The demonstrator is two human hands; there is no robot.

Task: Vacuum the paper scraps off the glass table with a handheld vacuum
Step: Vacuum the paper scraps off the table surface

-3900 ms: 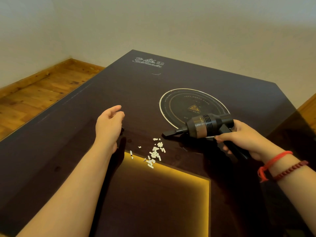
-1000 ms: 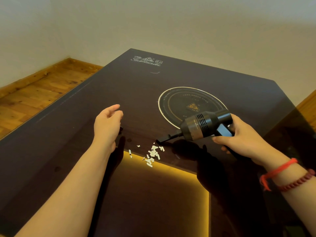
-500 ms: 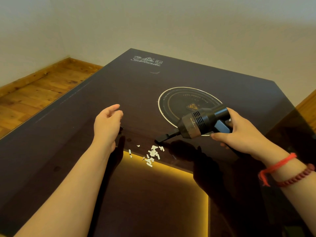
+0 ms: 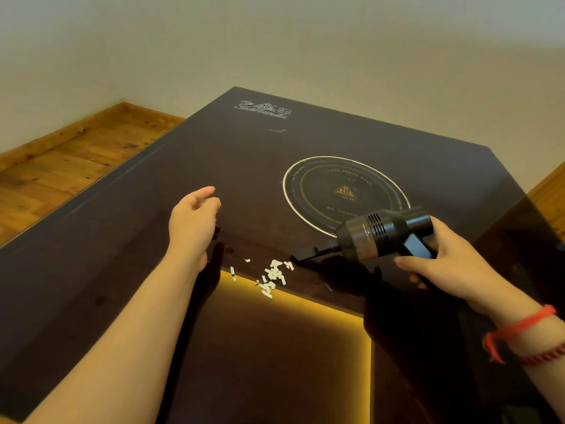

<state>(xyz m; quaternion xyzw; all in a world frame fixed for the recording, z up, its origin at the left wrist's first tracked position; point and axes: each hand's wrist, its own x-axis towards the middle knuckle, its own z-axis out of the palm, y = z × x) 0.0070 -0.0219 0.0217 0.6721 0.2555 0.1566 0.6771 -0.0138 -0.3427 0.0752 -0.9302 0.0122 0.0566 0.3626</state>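
White paper scraps (image 4: 273, 277) lie uncollected mid-desk (image 4: 397, 154); just beyond them, the handheld vacuum (image 4: 379, 234), gripped in the right hand (image 4: 443, 264), points its nozzle at their edge. The left hand (image 4: 192, 223) hovers, loosely curled and empty.

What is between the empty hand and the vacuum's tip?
In the head view, the paper scraps lie on the table between the left hand and the vacuum nozzle, nearer the nozzle.

Plain pale walls (image 4: 305, 41), wooden plank floor (image 4: 61, 166), warm dim light
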